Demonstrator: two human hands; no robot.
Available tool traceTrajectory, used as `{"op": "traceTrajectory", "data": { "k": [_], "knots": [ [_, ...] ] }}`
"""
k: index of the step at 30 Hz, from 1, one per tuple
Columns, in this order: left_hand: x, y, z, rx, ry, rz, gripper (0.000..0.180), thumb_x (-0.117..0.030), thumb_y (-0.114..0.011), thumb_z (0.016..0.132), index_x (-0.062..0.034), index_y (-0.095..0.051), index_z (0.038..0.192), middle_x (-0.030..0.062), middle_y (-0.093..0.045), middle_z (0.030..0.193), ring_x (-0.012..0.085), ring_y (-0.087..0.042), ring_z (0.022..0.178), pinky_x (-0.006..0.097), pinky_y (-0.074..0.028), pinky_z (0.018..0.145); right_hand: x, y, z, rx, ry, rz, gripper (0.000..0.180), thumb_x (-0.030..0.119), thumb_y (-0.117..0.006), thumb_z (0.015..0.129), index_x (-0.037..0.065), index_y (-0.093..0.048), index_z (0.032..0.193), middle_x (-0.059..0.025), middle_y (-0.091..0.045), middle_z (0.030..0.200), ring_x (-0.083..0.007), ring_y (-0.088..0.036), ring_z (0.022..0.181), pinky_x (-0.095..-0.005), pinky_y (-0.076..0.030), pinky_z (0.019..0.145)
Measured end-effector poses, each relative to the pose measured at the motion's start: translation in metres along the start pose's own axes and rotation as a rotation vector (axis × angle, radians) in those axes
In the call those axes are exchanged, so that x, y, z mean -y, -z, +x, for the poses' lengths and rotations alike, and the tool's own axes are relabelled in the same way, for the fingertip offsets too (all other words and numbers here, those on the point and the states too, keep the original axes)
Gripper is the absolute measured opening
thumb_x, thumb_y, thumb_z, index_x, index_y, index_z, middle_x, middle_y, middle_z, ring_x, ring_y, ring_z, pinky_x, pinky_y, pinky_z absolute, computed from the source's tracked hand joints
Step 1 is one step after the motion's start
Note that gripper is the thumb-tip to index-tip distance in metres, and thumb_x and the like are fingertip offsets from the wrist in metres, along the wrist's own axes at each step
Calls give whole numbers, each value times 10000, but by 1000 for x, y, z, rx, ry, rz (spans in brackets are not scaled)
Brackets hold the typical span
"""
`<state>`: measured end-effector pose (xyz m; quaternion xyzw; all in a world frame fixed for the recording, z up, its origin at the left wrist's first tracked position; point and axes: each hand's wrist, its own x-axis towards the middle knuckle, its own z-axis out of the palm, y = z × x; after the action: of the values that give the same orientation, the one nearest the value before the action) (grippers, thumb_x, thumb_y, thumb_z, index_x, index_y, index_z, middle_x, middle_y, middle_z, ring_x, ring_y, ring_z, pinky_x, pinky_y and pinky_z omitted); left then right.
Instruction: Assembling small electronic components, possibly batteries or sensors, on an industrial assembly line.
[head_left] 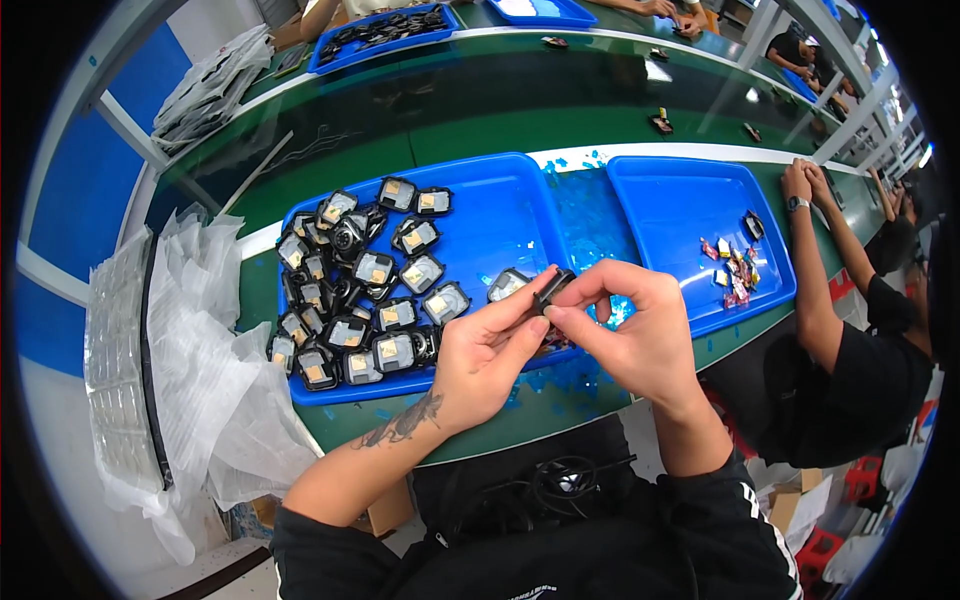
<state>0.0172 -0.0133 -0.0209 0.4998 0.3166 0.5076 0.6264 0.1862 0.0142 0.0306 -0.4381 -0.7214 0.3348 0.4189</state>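
Between both hands, over the gap between two trays, I hold a small black watch case (pixel 553 289), turned almost edge-on. My left hand (pixel 488 352) pinches it between thumb and fingers from the left. From the right, the thumb and forefinger of my right hand (pixel 632 322) grip its other side. Just behind my left fingertips lies another watch case (pixel 507 284) with a clear-grey face. The left blue tray (pixel 480 200) holds a heap of similar black cases (pixel 374 268), many showing grey faces with yellowish patches. My fingers hide part of the held case.
A right blue tray (pixel 665 190) contains small colourful wrapped pieces (pixel 738 275) and one black case (pixel 753 226). Blue film scraps (pixel 590 215) litter the green bench between the trays. White plastic sheets (pixel 215 370) hang at left. A co-worker's arms (pixel 818 250) rest at right; a conveyor (pixel 480 100) runs beyond.
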Motion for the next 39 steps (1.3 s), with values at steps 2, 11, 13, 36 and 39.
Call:
{"op": "traceTrajectory", "data": {
  "k": [2, 11, 13, 36, 39],
  "knots": [
    [-2, -1, 0, -2, -51, -7, 438, -18, -495, 982, 41, -419, 1409, 135, -576, 1290, 114, -563, 1108, 263, -464, 967, 1, 0, -1, -22, 58, -30, 104, 58, -761, 729, 4, -675, 753, -65, -658, 667, -126, -514, 530, -266, -419, 527],
    [-5, 3, 3, 18, -24, -60, 430, -60, -496, 994, 39, -423, 1406, 102, -600, 1237, 100, -583, 1054, 258, -481, 935, -9, -1, -1, -67, 114, -204, 259, 72, -798, 692, 19, -568, 800, -64, -557, 733, -186, -571, 710, -304, -463, 618],
    [-4, -1, 8, -58, -36, -112, 439, -56, -488, 995, 33, -395, 1415, 128, -611, 1217, 121, -600, 1043, 272, -489, 931, -26, -3, -8, -159, 74, 148, 279, 59, -802, 703, 18, -568, 849, -56, -575, 805, -153, -579, 752, -299, -497, 680],
    [-21, 17, 12, 177, -623, 1033, 249, 11, -713, 763, 10, -707, 1013, 151, -670, 1112, 253, -677, 965, 318, -552, 783, 6, 24, -17, 79, 253, -193, 168, -63, -667, 777, 5, -613, 921, -87, -645, 777, -205, -653, 753, -307, -544, 662],
    [-29, 16, 8, 233, -74, 742, 244, -33, -680, 826, -35, -703, 1069, 99, -677, 1061, 226, -681, 929, 276, -558, 758, 7, 30, -14, 113, 469, -394, 184, -78, -658, 726, 16, -589, 868, -113, -616, 766, -310, -612, 707, -353, -513, 628]
  ]
}}
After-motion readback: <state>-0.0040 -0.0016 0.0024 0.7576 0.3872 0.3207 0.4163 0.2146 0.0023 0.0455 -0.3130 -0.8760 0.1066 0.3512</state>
